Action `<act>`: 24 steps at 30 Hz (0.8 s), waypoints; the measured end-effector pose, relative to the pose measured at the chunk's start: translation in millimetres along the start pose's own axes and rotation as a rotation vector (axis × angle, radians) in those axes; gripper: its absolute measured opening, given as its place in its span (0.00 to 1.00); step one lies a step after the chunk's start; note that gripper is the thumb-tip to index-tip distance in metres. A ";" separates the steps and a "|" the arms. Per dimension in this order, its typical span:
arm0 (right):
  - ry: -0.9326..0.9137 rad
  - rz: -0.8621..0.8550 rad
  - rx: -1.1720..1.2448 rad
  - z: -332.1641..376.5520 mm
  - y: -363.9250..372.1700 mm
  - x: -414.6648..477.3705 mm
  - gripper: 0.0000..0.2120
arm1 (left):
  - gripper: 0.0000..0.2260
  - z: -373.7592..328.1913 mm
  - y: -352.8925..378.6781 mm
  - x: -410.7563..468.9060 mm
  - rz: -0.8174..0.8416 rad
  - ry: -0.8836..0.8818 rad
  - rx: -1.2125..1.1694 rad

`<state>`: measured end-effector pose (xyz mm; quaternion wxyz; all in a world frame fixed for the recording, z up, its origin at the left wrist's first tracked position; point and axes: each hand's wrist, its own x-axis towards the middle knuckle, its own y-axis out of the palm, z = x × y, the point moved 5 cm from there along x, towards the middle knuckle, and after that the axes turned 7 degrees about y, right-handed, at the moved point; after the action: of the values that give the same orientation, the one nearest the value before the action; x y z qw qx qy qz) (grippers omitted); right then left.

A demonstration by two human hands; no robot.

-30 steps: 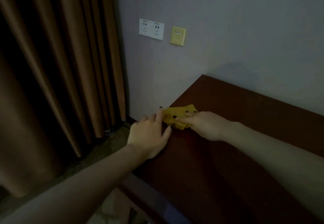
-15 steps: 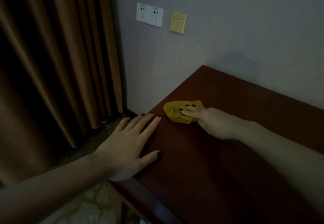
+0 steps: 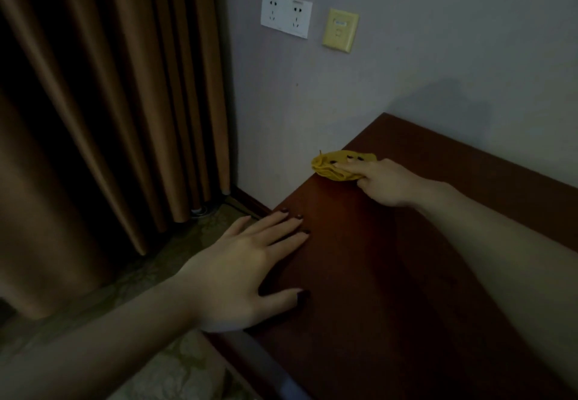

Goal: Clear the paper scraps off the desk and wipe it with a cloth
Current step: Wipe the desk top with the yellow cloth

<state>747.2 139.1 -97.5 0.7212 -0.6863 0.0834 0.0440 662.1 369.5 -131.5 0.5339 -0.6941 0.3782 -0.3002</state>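
The cloth (image 3: 325,170) is small and mustard yellow, bunched into a flat, creased wad. It lies just right of the frame's centre, at the desk's left edge, near the wall. The right hand (image 3: 386,182) grips it, dark-nailed fingertips on top. The desk (image 3: 406,274) is dark reddish-brown wood with a smooth top — it fills the lower right of the frame, its back edge against the wall.

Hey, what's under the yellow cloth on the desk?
Only the dark wooden desk shows around the yellow cloth, which the right hand holds down. Whatever lies beneath the bunched cloth is covered.
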 end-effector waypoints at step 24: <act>-0.249 0.004 0.129 56.6 35.9 -128.4 0.23 | 0.33 0.8 -9.0 -6.9 -0.335 -0.245 -0.220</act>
<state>618.1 204.0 -107.1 0.7683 -0.6278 -0.0028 0.1248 661.0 377.1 -123.2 0.4397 -0.8323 0.2206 -0.2554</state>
